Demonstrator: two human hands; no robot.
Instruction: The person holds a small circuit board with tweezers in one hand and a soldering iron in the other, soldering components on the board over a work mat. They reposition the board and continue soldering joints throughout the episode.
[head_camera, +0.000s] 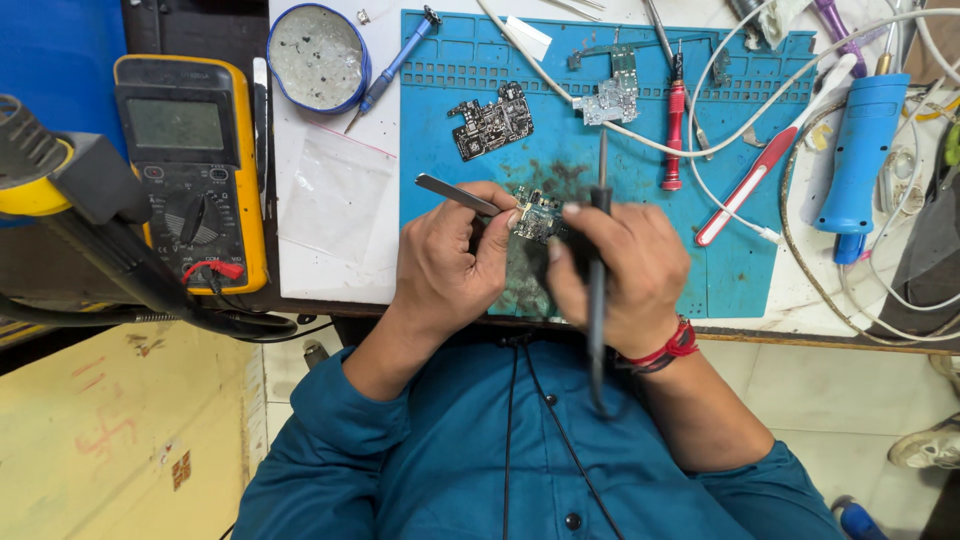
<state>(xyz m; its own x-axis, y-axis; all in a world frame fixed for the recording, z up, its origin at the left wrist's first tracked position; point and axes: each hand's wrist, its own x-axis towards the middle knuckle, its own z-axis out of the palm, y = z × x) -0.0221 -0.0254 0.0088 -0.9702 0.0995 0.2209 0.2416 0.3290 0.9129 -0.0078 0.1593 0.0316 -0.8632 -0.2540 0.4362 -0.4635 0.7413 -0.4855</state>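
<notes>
My left hand (448, 258) grips metal tweezers (452, 193), their tips pointing right at a small circuit board (538, 215) on the blue work mat (730, 270). My right hand (620, 275) holds a thin black soldering iron (598, 270) like a pen, its tip up near the board. Both hands crowd the board, and my fingers hide part of it.
Two more circuit boards (492, 124) (612, 97) lie farther back on the mat. A red screwdriver (673, 135), red-and-white tool (745, 187), blue hot-air handle (858, 150) and white cables sit right. A yellow multimeter (190, 150), round tin (318, 57) and blue screwdriver (398, 62) sit left.
</notes>
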